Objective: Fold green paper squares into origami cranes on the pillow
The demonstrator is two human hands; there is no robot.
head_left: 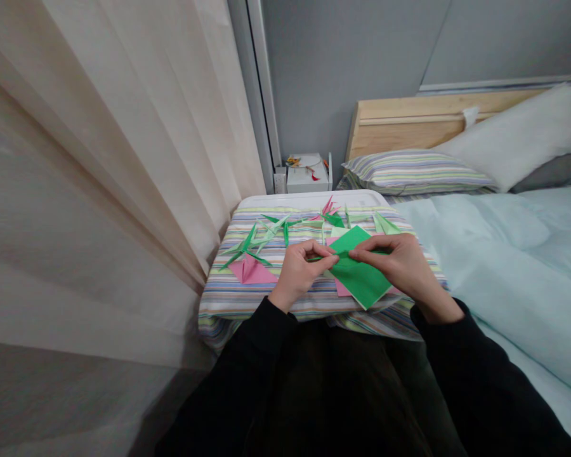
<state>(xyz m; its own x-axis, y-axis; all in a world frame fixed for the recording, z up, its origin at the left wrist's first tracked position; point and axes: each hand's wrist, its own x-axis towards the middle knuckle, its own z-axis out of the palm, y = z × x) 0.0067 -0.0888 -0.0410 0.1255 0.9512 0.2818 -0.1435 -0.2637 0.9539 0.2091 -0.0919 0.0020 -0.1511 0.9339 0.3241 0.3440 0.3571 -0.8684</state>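
My left hand [304, 266] is closed in a pinch on a narrow piece of folded green paper [316, 258], part of which shows between the fingers. Close beside it, my right hand [394, 257] pinches green paper with thumb and forefinger; its shape is hard to make out against the green behind. Below both hands lies a square of green origami paper [365, 279], turned corner-up over pink paper [342, 287]. Several folded paper cranes in green and pink, among them a light green crane [272, 233], lie beyond the hands. A folded pink paper [253, 270] rests to the left.
A striped cloth [247, 303] covers the small table, whose white rim [309, 200] shows at the back. A cream curtain [171, 127] hangs close on the left. To the right is a bed with a pale blue quilt [504, 254]. A white box [309, 184] stands behind.
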